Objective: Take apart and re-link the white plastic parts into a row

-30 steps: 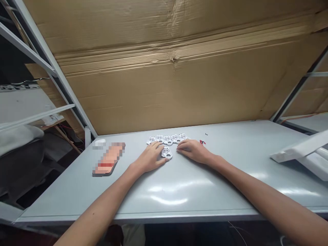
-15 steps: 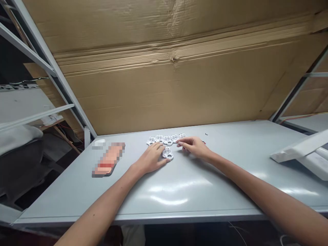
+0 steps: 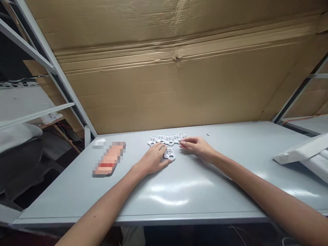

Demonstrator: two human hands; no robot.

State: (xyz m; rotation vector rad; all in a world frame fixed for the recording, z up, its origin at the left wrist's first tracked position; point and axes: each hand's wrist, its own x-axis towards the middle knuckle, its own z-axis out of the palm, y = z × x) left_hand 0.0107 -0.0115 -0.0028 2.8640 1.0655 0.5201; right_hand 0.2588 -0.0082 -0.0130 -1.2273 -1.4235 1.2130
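Note:
A white moulded plastic part (image 3: 169, 154) with a round hole lies flat on the grey table. My left hand (image 3: 155, 159) holds it from the left, fingers along its far side and thumb at its near edge. Just beyond it, several similar white plastic parts (image 3: 169, 140) sit side by side in a row. My right hand (image 3: 196, 147) is at the right end of that row, thumb and fingertips pinched together. Whatever lies between those fingertips is too small or hidden to make out.
On the left of the grey table (image 3: 230, 191) lies a blurred-out orange phone-like object (image 3: 109, 160), with a small white item (image 3: 99, 142) behind it. A tiny black piece (image 3: 208, 134) lies at the back. White foam-like pieces (image 3: 304, 150) stand at right; cardboard (image 3: 174, 92) walls the rear.
The view has shifted slightly. Both hands stay nearly in place: my left still on the white plastic part, my right still pinched by the row.

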